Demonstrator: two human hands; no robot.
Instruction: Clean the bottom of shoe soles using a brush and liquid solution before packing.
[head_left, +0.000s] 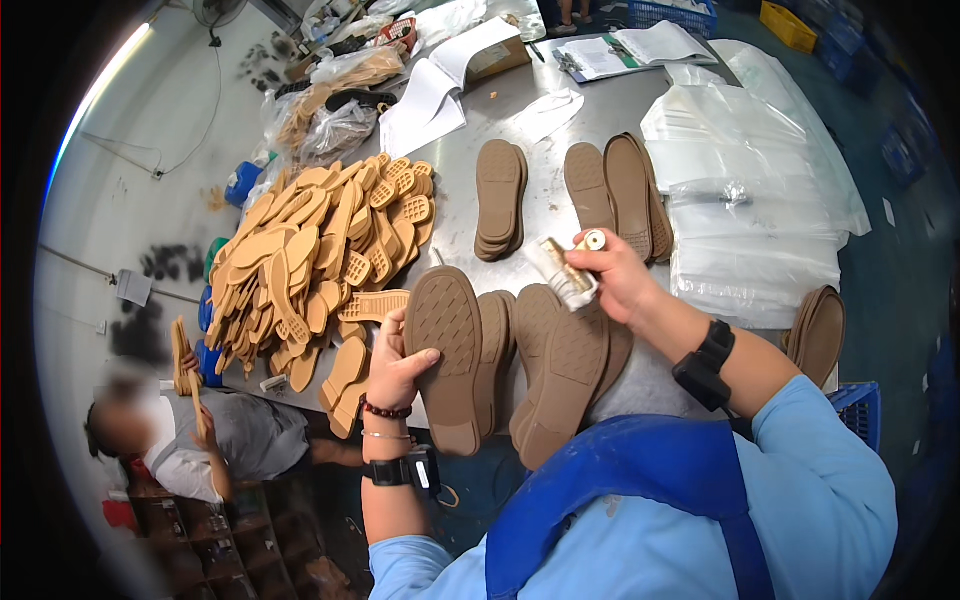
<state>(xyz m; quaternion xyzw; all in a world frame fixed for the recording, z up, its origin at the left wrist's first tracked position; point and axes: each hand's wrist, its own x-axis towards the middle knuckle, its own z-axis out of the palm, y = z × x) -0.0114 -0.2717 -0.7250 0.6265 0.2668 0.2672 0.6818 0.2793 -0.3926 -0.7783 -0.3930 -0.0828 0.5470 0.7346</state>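
Observation:
My left hand (pixel 395 368) grips a brown shoe sole (pixel 445 335) by its left edge, thumb on the patterned face, holding it upright near the table's front edge. In my right hand (pixel 625 282) is a small whitish cylindrical tool (pixel 562 275) with brass-coloured parts and a round pale end; its exact kind is unclear. It is held above and to the right of the sole. Just below it, more brown soles (pixel 568 375) stand in a group at the edge, and another brown stack (pixel 495 345) sits directly behind the held sole.
Tan soles lie in a large heap (pixel 310 250) at left. Brown soles (pixel 500 195) and further brown soles (pixel 630 190) rest on the metal table (pixel 455 215). Clear plastic bags (pixel 750 200) cover the right side. A person (pixel 235 435) at lower left holds tan soles (pixel 183 360).

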